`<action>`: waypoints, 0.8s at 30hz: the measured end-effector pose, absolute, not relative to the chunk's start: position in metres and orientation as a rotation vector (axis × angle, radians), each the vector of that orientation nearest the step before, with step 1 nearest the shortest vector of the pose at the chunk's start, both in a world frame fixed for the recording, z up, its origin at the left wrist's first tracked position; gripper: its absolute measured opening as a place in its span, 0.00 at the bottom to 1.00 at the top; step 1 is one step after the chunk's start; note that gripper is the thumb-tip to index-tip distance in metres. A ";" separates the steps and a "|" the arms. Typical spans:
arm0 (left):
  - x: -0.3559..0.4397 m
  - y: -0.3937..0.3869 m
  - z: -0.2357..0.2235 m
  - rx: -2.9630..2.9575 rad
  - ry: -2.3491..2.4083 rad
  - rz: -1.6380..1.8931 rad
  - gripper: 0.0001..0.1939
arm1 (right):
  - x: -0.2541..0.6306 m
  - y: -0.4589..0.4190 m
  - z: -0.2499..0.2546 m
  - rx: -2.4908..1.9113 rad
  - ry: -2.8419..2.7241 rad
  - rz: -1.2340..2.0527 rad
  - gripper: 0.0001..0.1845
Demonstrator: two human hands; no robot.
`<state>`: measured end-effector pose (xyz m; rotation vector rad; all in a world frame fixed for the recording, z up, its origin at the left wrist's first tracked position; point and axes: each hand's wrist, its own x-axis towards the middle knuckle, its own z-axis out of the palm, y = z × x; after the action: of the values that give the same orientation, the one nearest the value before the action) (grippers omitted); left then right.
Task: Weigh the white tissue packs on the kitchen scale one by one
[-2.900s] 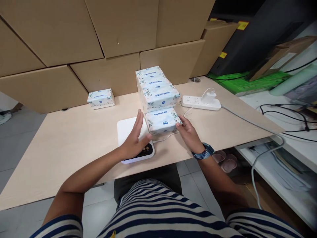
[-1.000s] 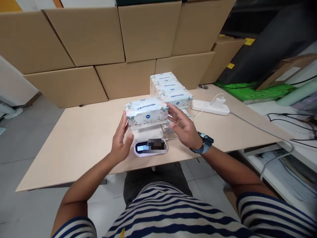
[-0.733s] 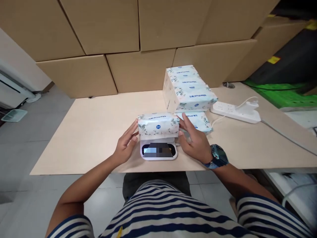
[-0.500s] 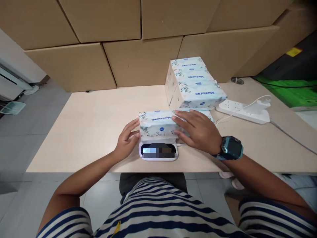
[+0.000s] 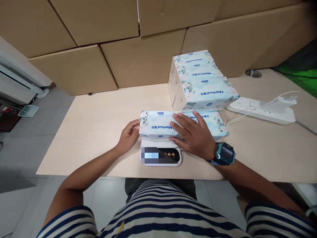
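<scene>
- Our right hand (image 5: 195, 135) spreads fingers wide on the tissue pack (image 5: 158, 124).
- Our left hand (image 5: 128, 136) touches its end; grip unclear.
- Stacked packs (image 5: 205, 89) and cardboard boxes (image 5: 138, 62) crowd the tabletop (image 5: 99, 112) behind.

Brown cardboard boxes (image 5: 128, 62) stacked like a wall behind a pale wood-topped bench (image 5: 99, 112), round cable hole (image 5: 253, 73) near its back, grey tiled floor (image 5: 47, 142), white wall (image 5: 17, 53) at left, even light

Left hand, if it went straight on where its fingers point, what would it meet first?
The left hand would first meet the tissue pack over the scale; its fingertips seem to touch it, though depth is unclear.
</scene>
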<state>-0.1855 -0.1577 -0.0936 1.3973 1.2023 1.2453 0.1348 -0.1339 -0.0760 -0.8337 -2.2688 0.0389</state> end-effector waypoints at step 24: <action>-0.193 -0.156 -0.107 1.610 1.107 1.322 0.14 | 0.143 -0.134 -0.081 -0.734 -2.190 -0.401 0.57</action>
<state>-0.1928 -0.1558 -0.1066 1.6102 1.1067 1.3223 0.1434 -0.1335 -0.0808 -0.7345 -2.1903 -0.4006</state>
